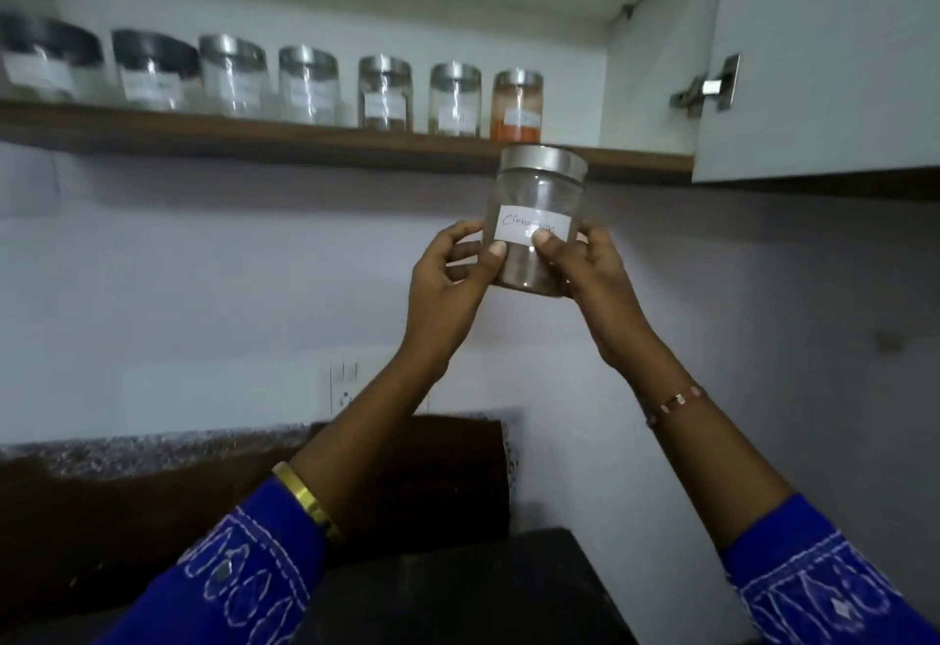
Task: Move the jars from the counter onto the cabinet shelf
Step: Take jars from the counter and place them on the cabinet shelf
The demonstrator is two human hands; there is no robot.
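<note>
I hold a clear glass jar (536, 196) with a steel lid and a white handwritten label up in front of me, just below the cabinet shelf (305, 143). My left hand (450, 283) grips its left side and my right hand (590, 278) grips its right side, thumbs on the front. A little brown content lies at the jar's bottom. On the shelf stands a row of several labelled jars; the rightmost one (517, 107) holds orange powder. The shelf to the right of that jar is bare.
The open cabinet door (824, 59) with its hinge (707, 89) hangs at the upper right. A dark counter (458, 588) lies below, with a brown board (407, 471) against the wall and a wall socket (343, 385) above it.
</note>
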